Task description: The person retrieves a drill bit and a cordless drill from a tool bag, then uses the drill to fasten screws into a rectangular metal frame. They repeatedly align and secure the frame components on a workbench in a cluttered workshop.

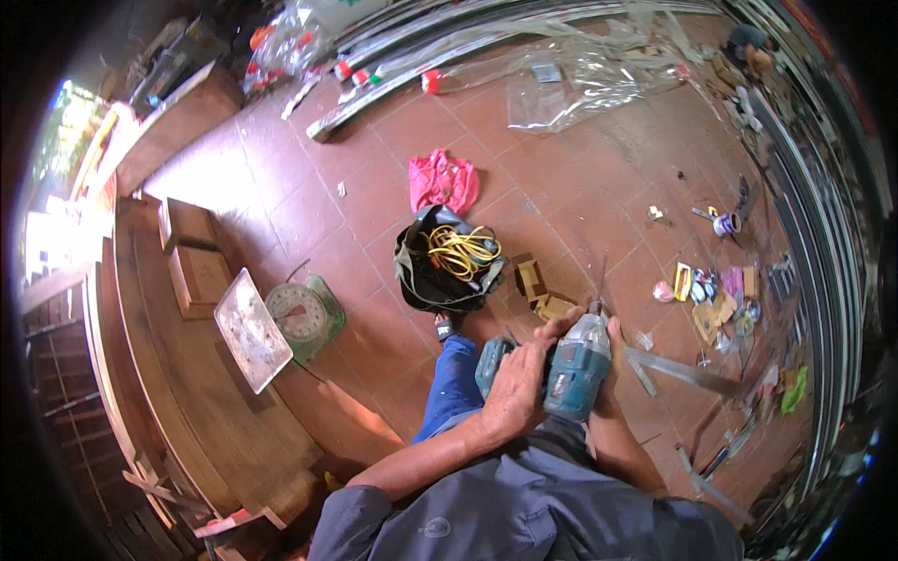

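Note:
Both my hands are on a teal and grey cordless drill (578, 369), held in front of my body. Its long thin bit (601, 271) points away from me. My left hand (519, 383) closes over the drill's left side, with the fingers reaching up beside the chuck. Left of that hand sticks out a teal block (492, 366), which looks like the drill's battery; the part between is hidden by the hand. My right hand (608, 360) grips the drill's right side, its fingers partly hidden behind the body.
An open dark tool bag (409, 271) with a coiled yellow cord (463, 252) stands by my foot, near a pink plastic bag (443, 180) and a small open carton (530, 280). Left are a dial scale (304, 313) and wooden bench (220, 411). Metal profiles (795, 178) line the right; a person (748, 51) crouches far right.

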`<act>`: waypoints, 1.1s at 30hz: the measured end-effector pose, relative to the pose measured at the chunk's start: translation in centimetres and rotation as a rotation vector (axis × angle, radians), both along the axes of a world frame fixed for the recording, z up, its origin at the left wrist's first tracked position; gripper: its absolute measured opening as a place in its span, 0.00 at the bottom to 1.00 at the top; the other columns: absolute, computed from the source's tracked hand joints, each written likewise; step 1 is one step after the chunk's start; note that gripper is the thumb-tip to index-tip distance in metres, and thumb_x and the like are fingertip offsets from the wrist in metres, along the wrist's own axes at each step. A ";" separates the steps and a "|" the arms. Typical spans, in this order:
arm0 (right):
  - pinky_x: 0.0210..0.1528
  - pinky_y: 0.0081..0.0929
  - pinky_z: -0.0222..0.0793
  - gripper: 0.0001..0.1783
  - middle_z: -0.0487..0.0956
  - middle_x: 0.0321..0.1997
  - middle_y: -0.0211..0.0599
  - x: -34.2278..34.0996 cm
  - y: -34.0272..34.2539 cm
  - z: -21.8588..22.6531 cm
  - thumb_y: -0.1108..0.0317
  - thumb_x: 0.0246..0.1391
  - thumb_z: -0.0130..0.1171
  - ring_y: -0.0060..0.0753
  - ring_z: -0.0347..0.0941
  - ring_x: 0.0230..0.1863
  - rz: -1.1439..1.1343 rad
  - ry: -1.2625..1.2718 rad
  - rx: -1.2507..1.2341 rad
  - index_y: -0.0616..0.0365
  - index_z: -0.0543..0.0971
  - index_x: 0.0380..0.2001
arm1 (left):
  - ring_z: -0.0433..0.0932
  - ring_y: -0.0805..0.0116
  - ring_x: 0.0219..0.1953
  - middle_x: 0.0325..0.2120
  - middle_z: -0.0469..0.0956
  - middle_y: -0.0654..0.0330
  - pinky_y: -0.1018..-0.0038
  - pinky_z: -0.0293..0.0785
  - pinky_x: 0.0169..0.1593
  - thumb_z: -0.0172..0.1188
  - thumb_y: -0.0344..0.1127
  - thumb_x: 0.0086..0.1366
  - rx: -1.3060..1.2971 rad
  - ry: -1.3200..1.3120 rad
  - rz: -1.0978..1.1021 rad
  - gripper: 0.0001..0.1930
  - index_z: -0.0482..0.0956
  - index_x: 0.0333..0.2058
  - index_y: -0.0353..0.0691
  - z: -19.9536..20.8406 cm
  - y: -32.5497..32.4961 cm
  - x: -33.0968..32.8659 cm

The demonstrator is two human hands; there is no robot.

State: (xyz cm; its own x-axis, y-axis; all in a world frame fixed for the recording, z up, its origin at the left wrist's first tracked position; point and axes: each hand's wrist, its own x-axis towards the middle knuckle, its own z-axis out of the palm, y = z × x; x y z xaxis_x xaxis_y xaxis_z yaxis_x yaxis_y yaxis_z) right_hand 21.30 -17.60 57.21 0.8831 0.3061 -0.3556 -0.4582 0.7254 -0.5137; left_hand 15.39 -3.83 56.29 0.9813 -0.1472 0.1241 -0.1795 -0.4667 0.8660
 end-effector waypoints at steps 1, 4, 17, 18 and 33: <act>0.60 0.50 0.70 0.37 0.82 0.40 0.47 1.0 0.7 -2.0 0.32 0.69 0.37 0.51 0.77 0.50 0.066 0.088 0.066 0.55 0.77 0.49 | 0.72 0.35 0.55 0.58 0.69 0.35 0.50 0.67 0.58 0.72 0.29 0.48 -0.018 0.063 -0.019 0.46 0.57 0.65 0.26 -0.2 1.5 1.0; 0.61 0.54 0.68 0.38 0.82 0.41 0.50 2.7 3.6 -8.9 0.30 0.68 0.35 0.54 0.76 0.51 0.112 0.222 0.246 0.54 0.76 0.52 | 0.73 0.36 0.57 0.58 0.70 0.36 0.54 0.71 0.61 0.69 0.38 0.58 -0.017 0.279 -0.160 0.41 0.61 0.66 0.28 -3.1 6.1 2.4; 0.39 0.46 0.77 0.34 0.82 0.35 0.50 -4.4 5.8 -38.6 0.36 0.64 0.44 0.49 0.80 0.33 0.193 0.803 0.000 0.55 0.76 0.53 | 0.84 0.48 0.45 0.40 0.85 0.46 0.59 0.79 0.51 0.65 0.42 0.63 0.359 0.695 0.216 0.19 0.83 0.49 0.35 -41.2 27.4 14.6; 0.38 0.45 0.77 0.35 0.83 0.35 0.51 -5.4 6.3 -40.3 0.36 0.63 0.45 0.48 0.81 0.34 0.140 0.874 0.106 0.56 0.76 0.54 | 0.85 0.48 0.46 0.40 0.85 0.46 0.59 0.80 0.50 0.67 0.45 0.62 0.389 0.710 0.251 0.22 0.83 0.49 0.36 -45.1 28.6 15.4; 0.40 0.42 0.71 0.36 0.83 0.36 0.40 -8.9 2.8 -50.1 0.31 0.66 0.42 0.37 0.76 0.30 -0.084 1.003 0.194 0.49 0.79 0.54 | 0.67 0.59 0.69 0.65 0.72 0.53 0.45 0.62 0.65 0.56 0.72 0.62 0.925 0.360 -0.045 0.43 0.72 0.64 0.44 -65.7 22.8 30.8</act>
